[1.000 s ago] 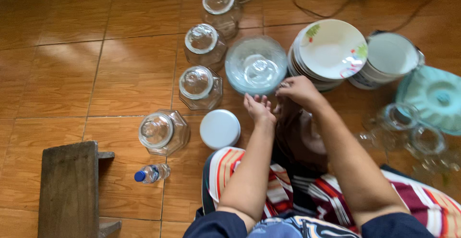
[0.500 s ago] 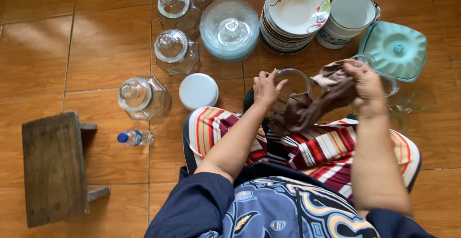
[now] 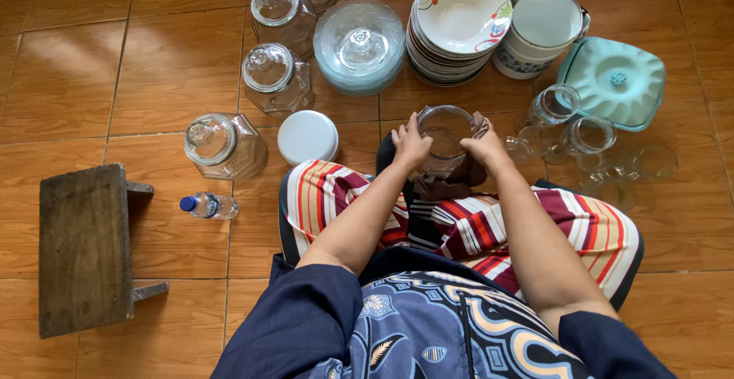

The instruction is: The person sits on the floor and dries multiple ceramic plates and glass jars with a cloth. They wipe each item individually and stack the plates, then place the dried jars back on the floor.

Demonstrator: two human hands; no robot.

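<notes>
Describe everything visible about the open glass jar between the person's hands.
The glass jar is clear, round-mouthed and lidless, and looks empty. It sits upright between the person's knees on the striped cloth, over the tiled floor. The left hand grips its left side; the right hand presses a brown cloth against its right side and base.

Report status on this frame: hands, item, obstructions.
Left hand and right hand grip open glass jar on lap. Brown cloth bunched beneath the jar. Nothing blocking; glass cups sit right.
</notes>
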